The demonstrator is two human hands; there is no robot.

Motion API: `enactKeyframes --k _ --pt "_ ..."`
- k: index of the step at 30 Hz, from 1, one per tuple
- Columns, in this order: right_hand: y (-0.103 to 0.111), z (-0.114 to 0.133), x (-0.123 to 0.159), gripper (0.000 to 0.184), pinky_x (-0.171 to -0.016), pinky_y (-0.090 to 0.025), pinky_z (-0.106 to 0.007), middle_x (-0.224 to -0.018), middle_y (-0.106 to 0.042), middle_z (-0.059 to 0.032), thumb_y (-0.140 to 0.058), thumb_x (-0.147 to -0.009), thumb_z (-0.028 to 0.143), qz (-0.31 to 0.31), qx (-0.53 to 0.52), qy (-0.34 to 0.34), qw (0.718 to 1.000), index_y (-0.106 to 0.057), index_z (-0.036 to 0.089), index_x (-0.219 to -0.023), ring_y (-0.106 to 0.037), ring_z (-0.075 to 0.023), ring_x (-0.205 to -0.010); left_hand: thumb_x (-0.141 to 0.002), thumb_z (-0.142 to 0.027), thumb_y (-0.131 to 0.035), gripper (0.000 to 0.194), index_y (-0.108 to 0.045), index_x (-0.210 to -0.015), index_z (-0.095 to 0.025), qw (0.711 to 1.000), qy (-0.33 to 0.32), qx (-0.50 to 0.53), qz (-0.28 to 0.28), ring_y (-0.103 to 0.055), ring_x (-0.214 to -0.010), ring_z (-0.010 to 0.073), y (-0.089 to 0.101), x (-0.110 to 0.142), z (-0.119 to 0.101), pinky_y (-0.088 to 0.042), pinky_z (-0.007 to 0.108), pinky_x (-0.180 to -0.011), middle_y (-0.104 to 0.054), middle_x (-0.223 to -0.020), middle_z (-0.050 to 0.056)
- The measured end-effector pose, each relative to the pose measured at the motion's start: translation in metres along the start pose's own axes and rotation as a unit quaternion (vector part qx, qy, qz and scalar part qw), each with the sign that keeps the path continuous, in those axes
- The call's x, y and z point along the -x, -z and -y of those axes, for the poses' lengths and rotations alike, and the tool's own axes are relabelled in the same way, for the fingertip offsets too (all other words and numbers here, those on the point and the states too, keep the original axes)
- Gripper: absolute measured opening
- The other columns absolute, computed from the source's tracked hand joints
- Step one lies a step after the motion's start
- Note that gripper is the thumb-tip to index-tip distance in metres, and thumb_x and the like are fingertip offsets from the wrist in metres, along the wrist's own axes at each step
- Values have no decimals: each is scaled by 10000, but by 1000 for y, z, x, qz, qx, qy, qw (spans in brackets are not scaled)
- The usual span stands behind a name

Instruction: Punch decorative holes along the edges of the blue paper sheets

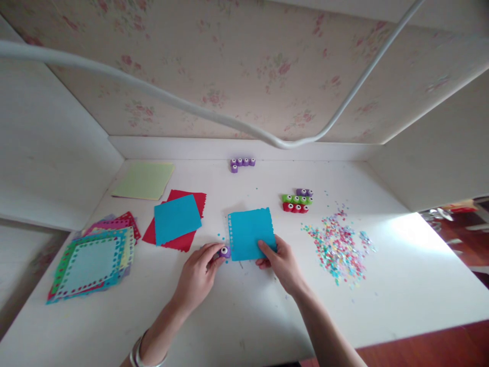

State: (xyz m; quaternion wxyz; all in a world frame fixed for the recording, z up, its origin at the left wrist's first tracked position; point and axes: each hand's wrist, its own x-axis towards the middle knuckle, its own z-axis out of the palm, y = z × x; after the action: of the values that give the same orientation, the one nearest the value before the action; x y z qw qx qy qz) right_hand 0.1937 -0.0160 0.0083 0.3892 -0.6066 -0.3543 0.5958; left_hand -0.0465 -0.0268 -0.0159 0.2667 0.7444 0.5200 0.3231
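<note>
My right hand (pixel 280 261) grips a blue sheet of paper (pixel 250 232) by its lower right corner, thumb on top. Small punched holes run down the sheet's left edge, and its top and right edges look scalloped. Closed around a small purple craft punch (pixel 224 251) is my left hand (pixel 202 267), beside the sheet's lower left edge. Whether paper sits inside the punch's slot I cannot tell. A few tiny blue paper bits (pixel 220 237) lie next to the punch.
Left of the hands, another blue sheet (pixel 178 219) overlaps red paper (pixel 175 245). Farther left are a pile of hole-edged sheets (pixel 91 260) and pale green paper (pixel 145 181). More punches stand at the back (pixel 243 162) and right (pixel 297 200), near scattered confetti (pixel 342 250).
</note>
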Motion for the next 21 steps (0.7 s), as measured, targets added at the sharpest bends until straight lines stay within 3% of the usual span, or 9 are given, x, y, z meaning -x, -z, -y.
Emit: enactKeyframes --k 21 --pt "-1 1 2 459 -516 -544 -255 -608 -673 -4 -685 -795 590 0 0 2 1000 -573 177 -962 -652 -159 -534 -956 -273 -555 254 -612 -1202 -247 1000 -7 -11 -5 -678 -1034 212 2 -1 -3 -571 347 -892 -702 -1170 80"
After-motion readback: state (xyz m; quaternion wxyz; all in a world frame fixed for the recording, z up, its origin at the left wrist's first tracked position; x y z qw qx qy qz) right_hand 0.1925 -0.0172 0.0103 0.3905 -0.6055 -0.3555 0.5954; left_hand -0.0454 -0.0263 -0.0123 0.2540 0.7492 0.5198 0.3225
